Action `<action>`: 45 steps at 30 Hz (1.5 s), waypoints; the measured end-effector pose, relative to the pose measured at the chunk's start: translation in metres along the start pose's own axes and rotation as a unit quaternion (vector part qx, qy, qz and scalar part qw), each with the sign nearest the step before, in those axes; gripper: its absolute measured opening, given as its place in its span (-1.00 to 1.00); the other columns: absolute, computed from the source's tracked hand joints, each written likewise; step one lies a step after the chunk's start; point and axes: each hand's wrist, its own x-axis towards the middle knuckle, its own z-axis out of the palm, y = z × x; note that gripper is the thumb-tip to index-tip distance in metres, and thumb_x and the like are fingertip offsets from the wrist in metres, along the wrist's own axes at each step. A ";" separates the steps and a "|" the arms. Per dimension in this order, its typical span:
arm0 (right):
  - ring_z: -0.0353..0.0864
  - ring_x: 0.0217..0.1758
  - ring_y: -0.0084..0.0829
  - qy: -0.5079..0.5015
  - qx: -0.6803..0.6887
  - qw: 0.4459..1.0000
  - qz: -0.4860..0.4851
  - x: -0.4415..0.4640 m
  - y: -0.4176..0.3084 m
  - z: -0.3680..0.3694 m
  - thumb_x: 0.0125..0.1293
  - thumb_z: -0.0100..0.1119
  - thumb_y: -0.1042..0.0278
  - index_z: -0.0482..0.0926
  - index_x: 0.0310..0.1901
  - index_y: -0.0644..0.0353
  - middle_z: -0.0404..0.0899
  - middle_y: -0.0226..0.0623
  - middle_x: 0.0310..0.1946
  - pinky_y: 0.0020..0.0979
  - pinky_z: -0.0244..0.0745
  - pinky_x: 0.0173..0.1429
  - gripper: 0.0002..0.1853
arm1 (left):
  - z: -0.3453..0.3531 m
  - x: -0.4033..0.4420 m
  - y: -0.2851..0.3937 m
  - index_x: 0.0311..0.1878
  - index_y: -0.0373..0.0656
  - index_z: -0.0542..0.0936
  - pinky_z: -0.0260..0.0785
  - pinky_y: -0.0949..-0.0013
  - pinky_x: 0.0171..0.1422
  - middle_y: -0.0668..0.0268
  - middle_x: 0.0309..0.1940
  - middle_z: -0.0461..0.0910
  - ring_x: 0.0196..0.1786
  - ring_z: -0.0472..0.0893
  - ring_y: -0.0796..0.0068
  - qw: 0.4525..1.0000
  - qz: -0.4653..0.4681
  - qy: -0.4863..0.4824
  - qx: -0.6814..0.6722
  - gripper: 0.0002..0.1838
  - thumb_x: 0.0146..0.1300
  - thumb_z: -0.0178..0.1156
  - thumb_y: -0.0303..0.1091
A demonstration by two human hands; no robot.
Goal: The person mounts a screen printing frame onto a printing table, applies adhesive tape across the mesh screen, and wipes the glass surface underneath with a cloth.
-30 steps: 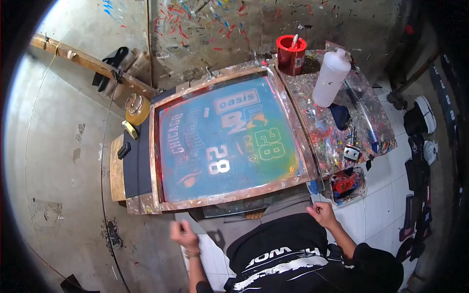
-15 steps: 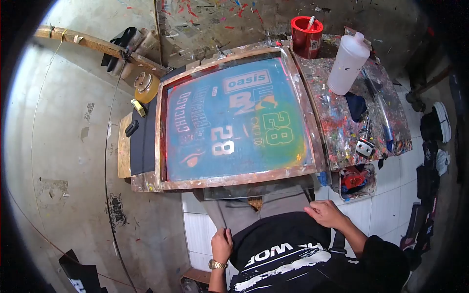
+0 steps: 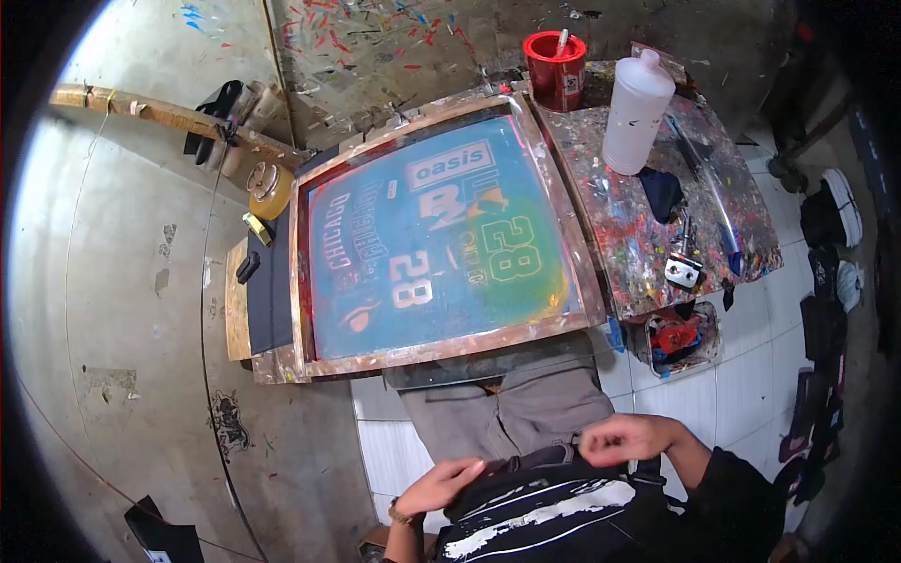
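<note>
My left hand [image 3: 447,483] rests by the hem of the black shirt [image 3: 601,535], its fingers stretched out towards the right. On the other side of the waist, my right hand [image 3: 621,439] is curled in, slightly blurred, close to the hem and the grey trousers [image 3: 549,399]. What its fingers hold, if anything, is hidden. In front of me a wooden-framed printing screen [image 3: 450,354] lies on the bench, apart from both hands. Its blue mesh [image 3: 371,305] carries several stencils, including "oasis", "CHICAGO" and "28", with a yellow-green patch at the right.
A red paint can [image 3: 555,80], a translucent white bottle [image 3: 636,117] and a dark cloth [image 3: 661,194] stand or lie on the paint-spattered side table [image 3: 624,272]. Below it is a bin of rags [image 3: 678,342]. At the left sit a jar of yellow liquid [image 3: 270,192] and a black object [image 3: 248,267].
My left hand has moved right and its fingers have straightened. The right hand is slightly lower, over the waist. The shirt hem has drawn back, showing more trousers, and the view has shifted.
</note>
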 end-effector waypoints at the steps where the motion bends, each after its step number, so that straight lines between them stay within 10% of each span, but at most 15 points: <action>1: 0.57 -0.29 -0.50 -0.121 0.033 0.992 -0.011 -0.005 0.000 -0.008 0.51 0.18 0.38 0.61 -0.08 0.36 0.65 -0.31 -0.32 -0.40 0.45 -0.15 -0.81 | 0.006 0.009 0.008 0.06 -0.19 0.64 0.41 0.36 -0.06 0.26 -0.28 0.59 -0.21 0.51 0.48 1.000 -0.002 -0.002 0.004 -0.73 0.48 0.25 -0.21; 4: 0.65 0.02 -0.34 -0.171 0.028 0.982 -0.078 0.018 0.011 -0.015 0.47 0.21 0.46 0.65 -0.02 0.42 0.69 -0.09 -0.08 -0.32 0.47 0.13 -0.80 | 0.026 0.033 0.050 0.16 -0.28 0.61 0.43 0.14 0.28 0.00 0.09 0.59 0.14 0.60 -0.06 0.951 0.161 0.061 0.258 -0.51 0.27 0.36 -0.18; 9: 0.62 0.09 -0.35 -0.088 -0.058 0.985 -0.139 0.048 0.046 -0.004 0.41 0.24 0.50 0.66 0.00 0.31 0.61 -0.16 0.04 -0.33 0.48 0.17 -0.81 | 0.023 0.050 0.023 0.28 -0.18 0.56 0.39 0.08 0.40 -0.02 0.26 0.49 0.30 0.51 -0.10 0.920 0.182 -0.035 0.344 -0.27 -0.06 0.43 -0.22; 11: 0.66 -0.05 -0.45 0.025 0.008 0.996 0.085 0.048 0.031 0.011 0.36 0.33 0.46 0.65 0.01 0.29 0.62 -0.24 0.03 -0.33 0.52 0.06 -0.77 | 0.030 0.039 0.036 0.26 -0.28 0.54 0.39 0.10 0.40 -0.04 0.25 0.49 0.30 0.51 -0.13 0.916 0.123 -0.007 0.382 -0.25 -0.08 0.44 -0.22; 15: 0.68 -0.20 -0.37 0.078 -0.344 0.934 -0.060 0.052 0.023 0.011 0.26 0.44 0.21 0.67 -0.04 0.26 0.64 -0.24 -0.04 -0.36 0.58 -0.06 -0.65 | 0.033 0.045 0.033 0.09 -0.34 0.55 0.44 0.05 0.19 -0.02 0.02 0.51 0.07 0.54 -0.11 0.899 0.162 -0.029 0.406 -0.31 -0.08 0.43 -0.07; 20: 0.66 -0.29 -0.30 -0.010 -0.274 0.961 -0.039 0.050 0.015 0.010 0.33 0.38 0.15 0.71 -0.04 0.24 0.66 -0.20 -0.11 -0.33 0.57 -0.13 -0.67 | 0.044 0.043 0.019 -0.21 -0.32 0.57 0.40 0.18 0.06 0.09 -0.22 0.51 -0.07 0.52 0.01 0.921 0.249 0.003 0.301 -0.49 -0.07 0.43 -0.07; 27: 0.70 -0.15 -0.28 -0.007 -0.287 0.955 -0.072 0.042 0.021 -0.012 0.41 0.30 0.24 0.71 0.00 0.23 0.69 -0.19 -0.06 -0.33 0.59 -0.06 -0.73 | 0.044 0.043 -0.001 -0.12 -0.27 0.60 0.43 0.27 0.03 0.20 -0.15 0.59 -0.13 0.60 0.29 0.963 0.230 0.040 0.137 -0.56 0.00 0.51 -0.23; 29: 0.72 -0.03 -0.25 0.036 -0.292 0.955 -0.044 0.025 -0.021 -0.031 0.40 0.33 0.25 0.72 -0.03 0.25 0.74 -0.18 -0.09 -0.33 0.60 0.06 -0.74 | 0.030 0.033 -0.011 -0.12 -0.26 0.63 0.46 0.36 0.00 0.22 -0.16 0.60 -0.11 0.61 0.41 0.974 0.146 0.152 -0.078 -0.59 0.04 0.57 -0.27; 30: 0.74 -0.07 -0.27 0.107 -0.299 0.944 -0.084 0.014 -0.040 -0.043 0.32 0.39 0.29 0.75 -0.10 0.24 0.75 -0.20 -0.14 -0.33 0.62 0.03 -0.78 | 0.017 0.035 -0.016 -0.08 -0.25 0.62 0.48 0.35 0.00 0.18 -0.19 0.62 -0.14 0.63 0.36 0.929 0.180 0.298 0.125 -0.57 0.06 0.57 -0.28; 33: 0.71 -0.25 -0.45 0.352 -0.366 0.853 -0.121 -0.022 -0.104 -0.081 0.29 0.37 0.37 0.74 -0.22 0.24 0.74 -0.25 -0.31 -0.38 0.57 -0.12 -0.87 | -0.003 0.046 -0.052 -0.29 -0.25 0.54 0.50 0.09 -0.15 0.03 -0.27 0.64 -0.26 0.65 0.03 0.711 -0.032 0.528 0.464 -0.56 0.31 0.36 0.00; 39: 0.68 -0.04 -0.35 0.635 -0.550 0.528 -0.124 -0.025 -0.198 -0.181 0.16 0.52 0.00 0.62 0.12 0.23 0.68 -0.18 -0.02 -0.34 0.57 -0.04 -0.40 | 0.001 0.048 -0.063 -0.36 -0.26 0.51 0.42 -0.10 -0.29 -0.08 -0.41 0.61 -0.36 0.62 -0.19 0.759 -0.048 0.471 0.448 -0.59 0.53 0.09 -0.11; 45: 0.72 0.06 -0.16 0.584 -0.618 0.503 -0.155 0.009 -0.245 -0.272 -0.06 0.62 -0.21 0.61 0.12 0.34 0.68 0.00 0.01 -0.19 0.59 0.18 -0.14 | 0.037 0.024 -0.050 -0.43 -0.30 0.49 0.37 -0.09 -0.38 -0.13 -0.58 0.53 -0.48 0.55 -0.26 0.799 -0.007 0.427 0.423 -0.59 0.54 0.07 -0.21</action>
